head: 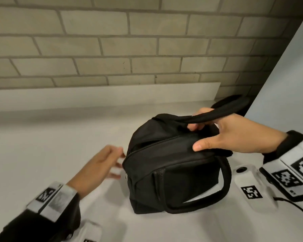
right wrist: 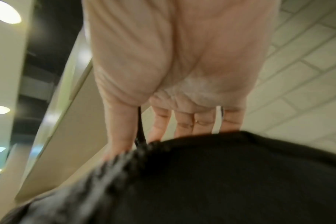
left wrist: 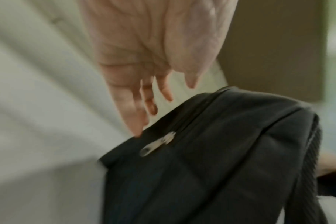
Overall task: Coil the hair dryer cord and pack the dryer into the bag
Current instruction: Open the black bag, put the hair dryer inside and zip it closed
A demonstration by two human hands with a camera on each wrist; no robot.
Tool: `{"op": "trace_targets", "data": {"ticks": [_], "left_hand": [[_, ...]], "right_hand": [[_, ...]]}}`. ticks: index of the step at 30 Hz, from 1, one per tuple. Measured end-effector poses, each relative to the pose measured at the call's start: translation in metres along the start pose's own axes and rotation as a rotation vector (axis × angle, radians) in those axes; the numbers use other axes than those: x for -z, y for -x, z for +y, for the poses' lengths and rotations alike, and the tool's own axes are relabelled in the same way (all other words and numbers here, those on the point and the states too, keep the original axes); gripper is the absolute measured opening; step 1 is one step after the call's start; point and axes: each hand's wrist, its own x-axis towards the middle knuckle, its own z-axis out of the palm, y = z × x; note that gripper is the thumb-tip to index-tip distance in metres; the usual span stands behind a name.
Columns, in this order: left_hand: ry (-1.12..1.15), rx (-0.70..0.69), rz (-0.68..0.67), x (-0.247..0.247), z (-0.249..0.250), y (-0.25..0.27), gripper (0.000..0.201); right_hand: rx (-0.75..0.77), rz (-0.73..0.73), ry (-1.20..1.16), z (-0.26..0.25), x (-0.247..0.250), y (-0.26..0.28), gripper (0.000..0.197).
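Both forearms in black long sleeves, cuffs ending at the wrists. Left wrist point(head: 54, 199): white band-like mount with a black-and-white square fiducial marker on top, blurred. Right wrist point(head: 292, 173): bulkier white block mount, three pixelated black-and-white marker squares on its faces; a white camera housing with a dark round lens below it; thin black cable trailing off.
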Motion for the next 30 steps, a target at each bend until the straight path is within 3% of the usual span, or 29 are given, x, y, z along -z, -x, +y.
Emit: {"op": "trace_targets", "data": {"ticks": [3,7,11,17,20,24,30], "left_hand": [[-0.091,0.193,-0.178,-0.008,-0.033,0.014,0.024],[-0.07,0.141,-0.1,-0.02,-0.041,0.016,0.002],[-0.085,0.113,-0.133,-0.021,-0.034,0.013,0.011],[-0.08,0.089,-0.063,-0.015,-0.027,0.012,0.002],[-0.142,0.048,-0.074,-0.017,-0.027,0.01,0.007],[-0.175,0.042,-0.127,-0.022,-0.028,0.009,0.015],[-0.017,0.124,-0.162,-0.002,-0.003,0.02,0.014]], "right_hand": [[0.138,0.063,0.156,-0.02,-0.013,0.002,0.023],[0.379,-0.04,0.397,-0.044,-0.045,-0.004,0.043],[0.355,-0.117,0.466,-0.052,-0.061,-0.016,0.06],[0.336,-0.124,0.393,-0.046,-0.062,-0.018,0.06],[0.324,-0.132,0.37,-0.047,-0.063,-0.016,0.05],[0.315,-0.12,0.322,-0.047,-0.065,-0.017,0.053],[0.298,-0.093,0.333,-0.043,-0.068,-0.017,0.054]]}}
